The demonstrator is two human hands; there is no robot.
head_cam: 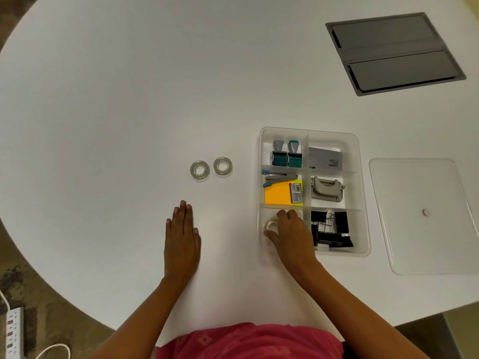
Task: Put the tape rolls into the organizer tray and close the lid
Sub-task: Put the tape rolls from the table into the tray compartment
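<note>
Two clear tape rolls lie side by side on the white table, one on the left (199, 170) and one on the right (223, 166). A clear organizer tray (361, 193) with six compartments stands to their right. My right hand (290, 234) is inside the tray's near left compartment, fingers curled around a third clear tape roll (269, 226), which is partly hidden by the fingers. My left hand (182, 239) rests flat on the table, palm down, below the two loose rolls and holding nothing. The clear lid (425, 216) lies flat to the right of the tray.
The tray's other compartments hold stamps (286, 154), a grey box (325, 158), a stapler on orange sticky notes (282, 190), a hole punch (327, 189) and black binder clips (331, 229). A grey cable hatch (394, 53) sits at the far right. A power strip (13, 332) lies on the floor.
</note>
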